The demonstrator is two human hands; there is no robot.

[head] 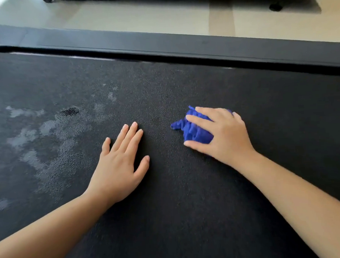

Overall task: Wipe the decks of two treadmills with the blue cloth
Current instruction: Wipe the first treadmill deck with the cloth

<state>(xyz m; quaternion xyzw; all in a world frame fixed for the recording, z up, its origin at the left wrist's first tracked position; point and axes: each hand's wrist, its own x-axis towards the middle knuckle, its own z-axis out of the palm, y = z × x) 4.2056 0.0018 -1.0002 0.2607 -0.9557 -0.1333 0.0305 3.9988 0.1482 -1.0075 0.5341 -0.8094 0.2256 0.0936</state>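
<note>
Blue cloth sits wadded on the treadmill deck, right hand clamped over it, fingers curled round. Left hand lies flat beside it, fingers straight, bracing. Pale smears further left look unwiped. Risk: the small wad skips patches or just spreads residue. Beyond: side rail, floor.

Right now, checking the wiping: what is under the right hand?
Under the right hand lies a crumpled blue cloth on the black textured treadmill deck; the cloth's part beneath the palm is hidden.
</note>
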